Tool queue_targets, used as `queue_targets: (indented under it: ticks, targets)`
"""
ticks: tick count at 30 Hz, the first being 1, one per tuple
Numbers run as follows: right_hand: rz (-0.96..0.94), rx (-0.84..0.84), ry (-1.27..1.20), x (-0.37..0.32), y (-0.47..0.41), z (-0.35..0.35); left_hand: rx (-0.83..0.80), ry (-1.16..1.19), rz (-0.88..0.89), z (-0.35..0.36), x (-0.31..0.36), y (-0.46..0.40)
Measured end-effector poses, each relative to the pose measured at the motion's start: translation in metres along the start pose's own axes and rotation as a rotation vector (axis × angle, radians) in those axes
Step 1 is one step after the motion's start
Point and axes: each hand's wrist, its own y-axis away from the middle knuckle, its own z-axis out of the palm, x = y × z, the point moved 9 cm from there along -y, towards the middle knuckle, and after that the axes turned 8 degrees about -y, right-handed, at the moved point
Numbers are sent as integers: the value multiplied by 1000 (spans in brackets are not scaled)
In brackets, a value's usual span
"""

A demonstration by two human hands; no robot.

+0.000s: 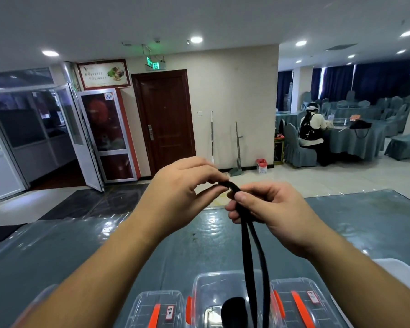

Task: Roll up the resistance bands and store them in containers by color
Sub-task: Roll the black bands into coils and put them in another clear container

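A: Black rubber, by the look of it: the resistance band [251, 245] is hanging in two long strands from the fingers down toward the boxes near the camera.

B: And who is gripping what?

A: The right hand [268, 209] is curling round both strands just under the top bend, thumb pressing on the front. The left hand [185, 185] is pinching the bend itself between thumb and fingertips, just beside the right thumb.

B: So the rolling is only beginning?

A: That is my reading. No coil is showing at the fingers yet; nearly the whole length is dangling loose below them.

B: Anything stored already?

A: Straight below the fingers, the middle container [223, 294] is standing open, and a dark bundle [233, 311] is sitting in it. It may be a rolled band, but I cannot tell for sure. The left container [159, 308] and the right container [298, 304], to either side, are lying closed with orange clips.

B: Labels?

A: A small white label [169, 312] is sitting on the left lid and another label [313, 297] on the right, each with handwriting too small to read.

B: What is left, then?

A: Rolling this band and dropping it in the matching box, I would judge. All of it is sitting on a grey-green table [104, 245] under glossy film.
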Motion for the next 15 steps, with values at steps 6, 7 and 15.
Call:
queue_targets:
  ticks: [6, 7, 15]
  targets:
    - [-100, 141, -143, -4, -10, -9, 97, 87, -130, 24, 4, 14]
    - [-86, 145, -152, -3, -11, -10, 79, 108, -131, 28, 3, 15]
    - [28, -17, 12, 0, -11, -5, -235, 229, -110, 42, -8, 7]
